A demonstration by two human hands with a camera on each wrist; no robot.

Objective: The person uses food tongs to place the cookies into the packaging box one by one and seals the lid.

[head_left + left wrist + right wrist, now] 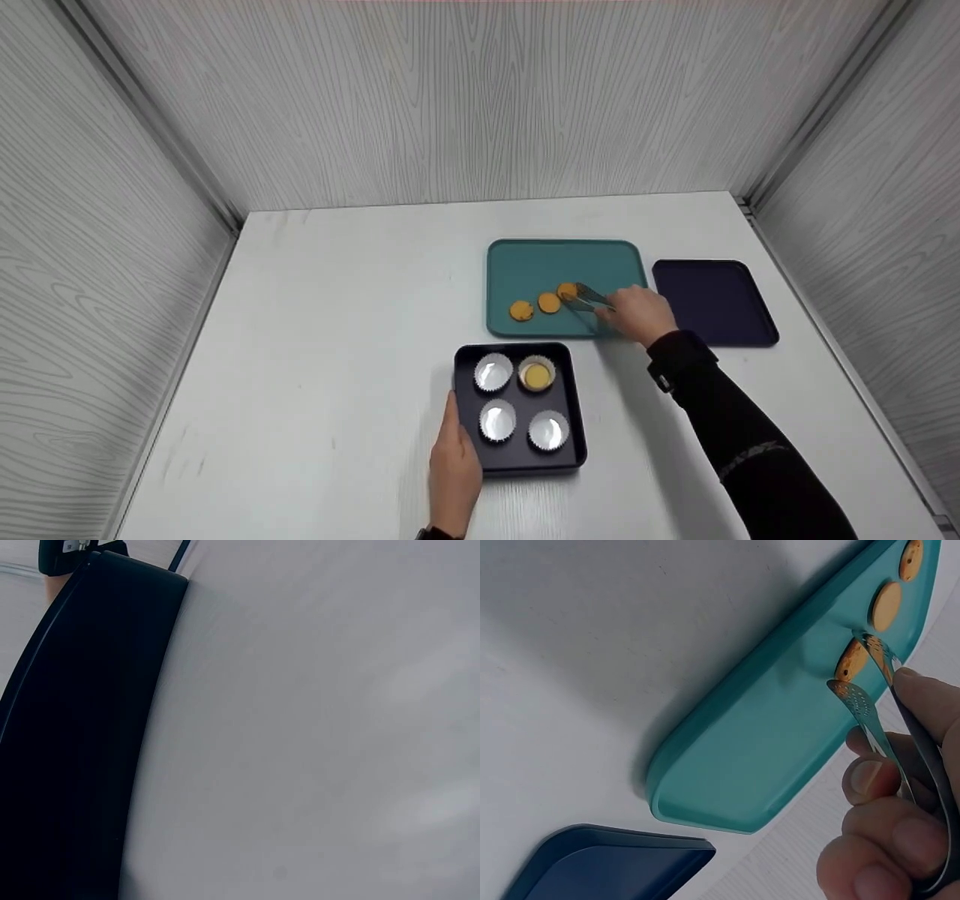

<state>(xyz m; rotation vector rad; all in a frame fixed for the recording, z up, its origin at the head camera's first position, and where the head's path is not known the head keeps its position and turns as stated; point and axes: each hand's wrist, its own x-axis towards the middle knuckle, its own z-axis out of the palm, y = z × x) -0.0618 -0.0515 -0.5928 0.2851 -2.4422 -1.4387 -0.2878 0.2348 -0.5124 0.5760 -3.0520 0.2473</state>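
My right hand (637, 313) grips metal tongs (870, 712) with perforated tips. Over the teal tray (562, 259), the tips stand apart on either side of a round cookie (850, 661). Two more cookies lie in a row beside it, a plain one (549, 303) and a dark-specked one (521, 310). My left hand (454, 469) lies with straight fingers against the left side of a dark square baking pan (517, 459). Inside stand several silver-white baking cups, one an empty cup (493, 373); the upper right cup (551, 364) holds a yellow round piece (536, 376).
To the right of the teal tray lies a flat dark tray (716, 304). Everything sits on a white table (337, 337), walled by grey wood-grain panels (465, 105) at the back and sides. In the left wrist view, the pan's dark wall (90, 727) fills the left part.
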